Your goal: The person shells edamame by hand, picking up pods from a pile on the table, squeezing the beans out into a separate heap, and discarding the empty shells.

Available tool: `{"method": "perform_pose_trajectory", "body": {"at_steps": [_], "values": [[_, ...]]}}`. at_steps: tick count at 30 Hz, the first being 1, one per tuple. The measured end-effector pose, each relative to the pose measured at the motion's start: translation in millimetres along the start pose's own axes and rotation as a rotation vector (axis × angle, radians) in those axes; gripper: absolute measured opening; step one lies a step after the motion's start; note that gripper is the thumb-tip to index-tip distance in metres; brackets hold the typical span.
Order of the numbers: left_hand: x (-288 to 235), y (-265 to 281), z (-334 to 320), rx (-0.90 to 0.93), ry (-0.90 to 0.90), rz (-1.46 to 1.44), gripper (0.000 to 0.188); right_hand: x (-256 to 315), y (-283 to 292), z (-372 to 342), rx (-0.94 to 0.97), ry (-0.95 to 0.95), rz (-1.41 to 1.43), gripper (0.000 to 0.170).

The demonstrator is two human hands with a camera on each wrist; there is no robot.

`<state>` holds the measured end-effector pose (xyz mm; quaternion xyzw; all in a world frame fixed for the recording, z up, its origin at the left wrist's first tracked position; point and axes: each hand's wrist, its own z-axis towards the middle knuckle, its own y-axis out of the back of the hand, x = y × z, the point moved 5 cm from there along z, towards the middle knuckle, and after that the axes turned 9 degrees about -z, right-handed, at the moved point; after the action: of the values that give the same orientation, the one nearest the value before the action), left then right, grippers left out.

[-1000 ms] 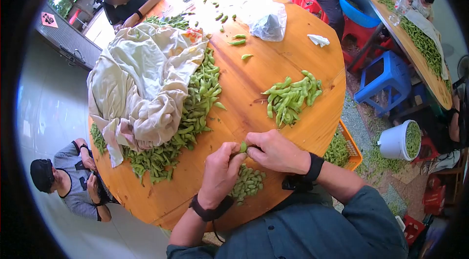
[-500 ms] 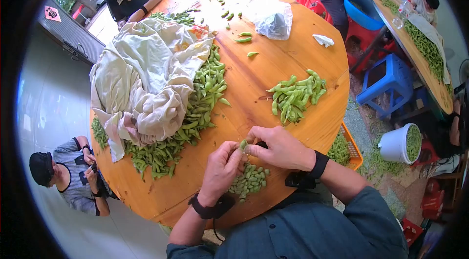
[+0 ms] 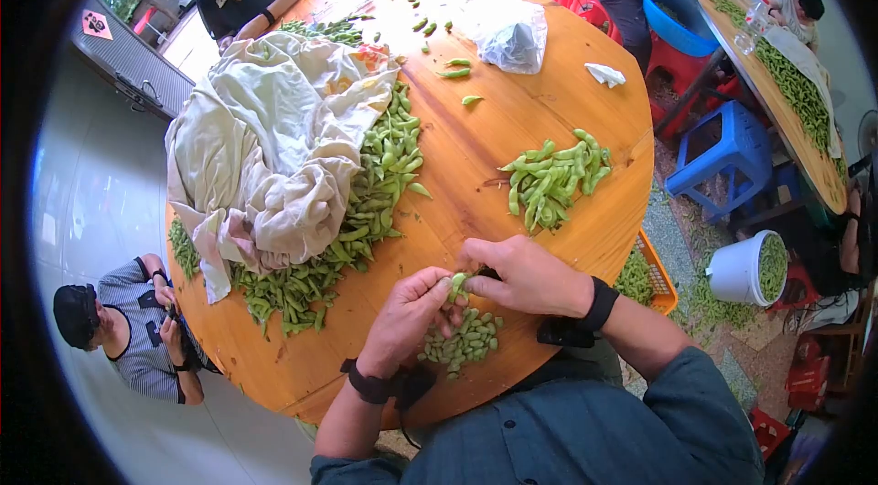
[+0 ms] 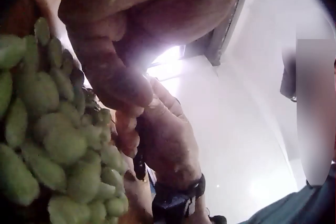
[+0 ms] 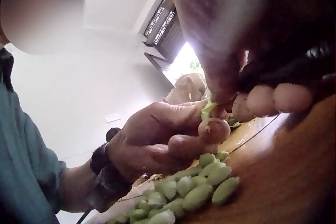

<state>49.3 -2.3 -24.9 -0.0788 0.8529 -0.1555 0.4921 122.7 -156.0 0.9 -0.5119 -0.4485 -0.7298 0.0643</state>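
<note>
Over the near edge of the round table, my left hand (image 3: 405, 313) and right hand (image 3: 538, 278) meet at the fingertips. Between them they pinch a green soybean pod (image 3: 457, 284), which also shows as a bright sliver of pod (image 5: 208, 109) in the right wrist view. Something dark (image 3: 490, 272) shows under the right hand's fingers; its kind I cannot tell. Just below the hands lies a heap of shelled green beans (image 3: 465, 341), large in the left wrist view as pale beans (image 4: 63, 140). A pile of whole pods (image 3: 556, 179) lies beyond the right hand.
A crumpled cloth (image 3: 274, 138) covers much of a larger pod heap (image 3: 380, 183) at left. A plastic bag (image 3: 514, 42), a white tissue (image 3: 604, 75) and stray pods lie farther back. An orange crate (image 3: 660, 279) stands right of the table. Other people sit around.
The hands stay together over the bean heap. The left hand has turned slightly, its fingers lower over the beans, and the pod shows more between the fingertips. The head view has shifted a little.
</note>
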Motion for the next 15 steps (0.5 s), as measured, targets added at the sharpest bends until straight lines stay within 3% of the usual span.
{"method": "perform_pose_trajectory", "body": {"at_steps": [3, 8, 15], "values": [[1, 0, 0, -0.001, 0.016, 0.057, 0.023, 1, -5, -1, -0.004, 0.133, -0.095, 0.015], [-4, -11, -1, -0.193, -0.036, 0.155, 0.025, 8, -3, -1, -0.041, 0.161, -0.208, 0.016], [-3, -8, 6, -0.12, -0.206, 0.34, 0.025, 15, -3, 1, -0.023, 0.168, -0.256, 0.017]]}}
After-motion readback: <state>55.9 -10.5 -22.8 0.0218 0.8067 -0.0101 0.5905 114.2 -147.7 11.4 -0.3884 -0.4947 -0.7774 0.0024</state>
